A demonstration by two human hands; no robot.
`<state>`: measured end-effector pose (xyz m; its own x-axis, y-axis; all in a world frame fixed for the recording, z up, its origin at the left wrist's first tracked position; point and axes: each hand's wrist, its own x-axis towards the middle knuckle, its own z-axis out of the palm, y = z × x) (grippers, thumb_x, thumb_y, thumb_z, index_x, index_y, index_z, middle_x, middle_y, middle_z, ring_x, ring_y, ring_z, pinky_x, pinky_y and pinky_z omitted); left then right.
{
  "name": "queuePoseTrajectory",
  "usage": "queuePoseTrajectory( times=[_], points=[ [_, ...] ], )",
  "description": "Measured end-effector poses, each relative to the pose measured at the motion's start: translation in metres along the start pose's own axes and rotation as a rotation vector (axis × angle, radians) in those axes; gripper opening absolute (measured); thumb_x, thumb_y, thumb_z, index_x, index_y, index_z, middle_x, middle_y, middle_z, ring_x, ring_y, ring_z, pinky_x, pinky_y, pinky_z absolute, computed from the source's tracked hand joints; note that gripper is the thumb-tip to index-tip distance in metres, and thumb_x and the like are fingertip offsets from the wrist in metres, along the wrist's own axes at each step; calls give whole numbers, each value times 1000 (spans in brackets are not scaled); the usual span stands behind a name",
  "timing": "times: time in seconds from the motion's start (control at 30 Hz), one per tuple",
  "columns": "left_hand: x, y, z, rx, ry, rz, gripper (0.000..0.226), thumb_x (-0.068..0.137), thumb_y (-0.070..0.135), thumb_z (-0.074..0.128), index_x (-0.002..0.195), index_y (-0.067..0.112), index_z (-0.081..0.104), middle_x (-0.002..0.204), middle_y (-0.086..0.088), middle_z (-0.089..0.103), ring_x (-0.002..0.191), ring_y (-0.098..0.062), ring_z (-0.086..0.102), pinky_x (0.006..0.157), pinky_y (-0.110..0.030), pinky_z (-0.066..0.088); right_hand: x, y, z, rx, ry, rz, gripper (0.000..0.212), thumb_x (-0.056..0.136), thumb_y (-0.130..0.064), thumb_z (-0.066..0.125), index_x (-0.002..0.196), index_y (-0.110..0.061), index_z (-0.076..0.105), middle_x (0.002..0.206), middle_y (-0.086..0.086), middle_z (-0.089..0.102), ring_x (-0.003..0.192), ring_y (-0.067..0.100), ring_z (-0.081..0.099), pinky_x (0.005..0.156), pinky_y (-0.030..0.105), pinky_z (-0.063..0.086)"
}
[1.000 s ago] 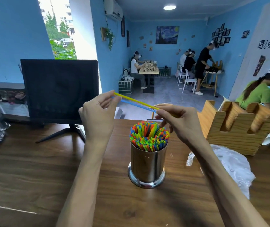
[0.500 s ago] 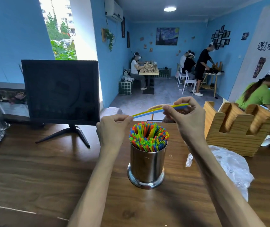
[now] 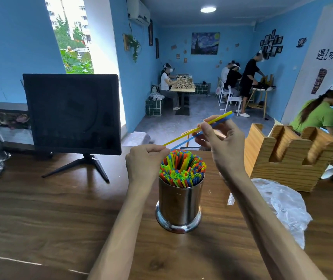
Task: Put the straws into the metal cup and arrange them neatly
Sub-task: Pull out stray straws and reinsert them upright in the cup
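step: while both hands hold two loose straws (image 3: 199, 130), they are about to go into the metal cup (image 3: 179, 203).
grip: left hand (image 3: 144, 160) pinches the low ends; right hand (image 3: 222, 142) pinches near the high ends.
where: just above the full cup on the desk (image 3: 60, 209).
pointing: long way slants, low left to high right.
next: stand them up, find a gap, slide in.
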<state>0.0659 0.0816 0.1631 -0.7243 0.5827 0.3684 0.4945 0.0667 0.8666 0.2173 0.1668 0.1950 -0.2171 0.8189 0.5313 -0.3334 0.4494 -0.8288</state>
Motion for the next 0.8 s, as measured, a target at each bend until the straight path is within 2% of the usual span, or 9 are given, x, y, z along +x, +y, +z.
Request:
queuePoseTrajectory(
  times=[0.07,0.13,0.27,0.33,0.47,0.53,0.6,0.7,0.8],
  points=[
    [-2,2,-1,-54,27,-47,17,83,32,82,97,23,84,91,3,79,82,-15,73,85,-40,60,0,0,0,13,24,-9,8,96,-9,68,94,-16,66,87,1,72,82,27,76,75,40,64],
    [-5,3,-3,-96,27,-85,23,81,32,84,102,22,83,93,2,79,83,-14,74,85,-38,61,-2,1,0,36,42,-4,7,96,-9,68,94,-16,66,92,5,72,82,28,76,75,41,63],
    [-3,-2,-3,-200,-40,-151,33,77,33,88,108,24,80,95,2,79,88,-12,75,83,-37,63,-3,4,-1,73,65,28,5,96,-8,67,95,-13,65,102,16,69,82,30,77,75,40,63],
    [0,-4,-4,-296,-96,-188,34,78,26,88,109,20,78,91,2,79,88,-13,75,81,-34,63,-2,5,-2,85,73,37,5,96,-8,67,95,-12,65,103,18,68,82,30,77,74,39,63],
    [2,-3,-9,-573,-177,-299,26,83,10,80,108,15,72,85,-2,77,71,-11,69,72,-24,60,1,6,-5,115,86,39,3,95,-10,69,94,-12,68,94,5,69,82,30,75,73,36,62],
    [5,-3,-14,-813,-200,-392,20,89,6,73,107,13,68,82,-4,74,72,-15,67,71,-22,61,3,5,-8,144,99,40,4,96,-10,68,93,-12,68,89,3,69,82,26,73,74,34,61],
    [8,-3,-21,-1071,-146,-442,16,93,1,65,103,14,63,78,-3,74,75,-16,72,75,-23,61,7,1,-13,234,144,45,7,98,-9,65,92,-13,66,87,5,69,81,24,70,73,34,60],
    [16,1,-37,-1271,33,-364,22,97,-5,56,100,16,59,85,-1,67,80,-17,76,79,-26,62,14,-2,-24,227,162,-29,11,99,-8,63,93,-16,66,86,3,69,79,21,70,73,33,59],
    [17,11,-46,-1118,215,-86,28,95,-8,54,107,17,58,86,1,61,83,-13,69,79,-24,56,15,2,-27,-35,41,-178,16,100,-10,63,105,-23,70,90,-1,71,84,20,69,78,37,58]
  ],
)
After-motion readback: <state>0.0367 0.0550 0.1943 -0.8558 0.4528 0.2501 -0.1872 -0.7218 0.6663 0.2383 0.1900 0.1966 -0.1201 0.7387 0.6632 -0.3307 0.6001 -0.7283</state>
